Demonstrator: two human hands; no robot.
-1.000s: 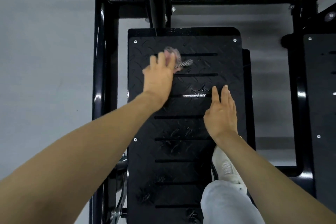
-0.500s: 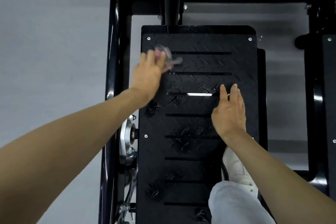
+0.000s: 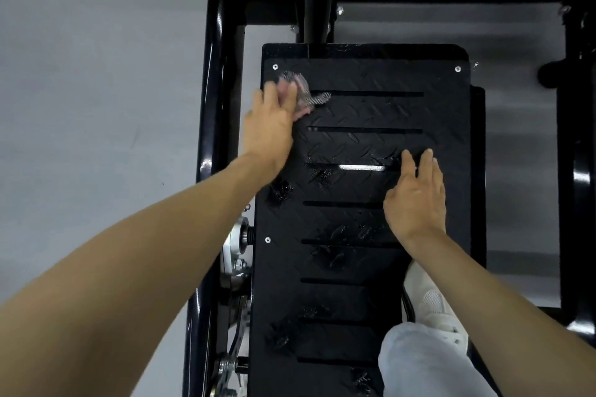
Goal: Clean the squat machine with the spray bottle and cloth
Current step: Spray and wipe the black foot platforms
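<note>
The squat machine's black tread-pattern footplate [image 3: 371,113] fills the middle of the head view, with horizontal slots and wet spray patches. My left hand [image 3: 269,126] presses a small checked cloth [image 3: 304,95] flat against the plate's far left corner; the hand and cloth are motion-blurred. My right hand [image 3: 416,196] lies flat on the plate's right side with straight fingers, holding nothing. No spray bottle is in view.
A black tubular frame [image 3: 219,74] runs along the plate's left side and across the top. A second black plate edge [image 3: 580,171] stands at far right. My white shoe [image 3: 429,300] and light trouser leg [image 3: 425,364] rest on the plate's near right. Grey floor surrounds the machine.
My left hand has slid the cloth leftward across the top of the plate toward its far left corner. My right hand has stayed flat in place.
</note>
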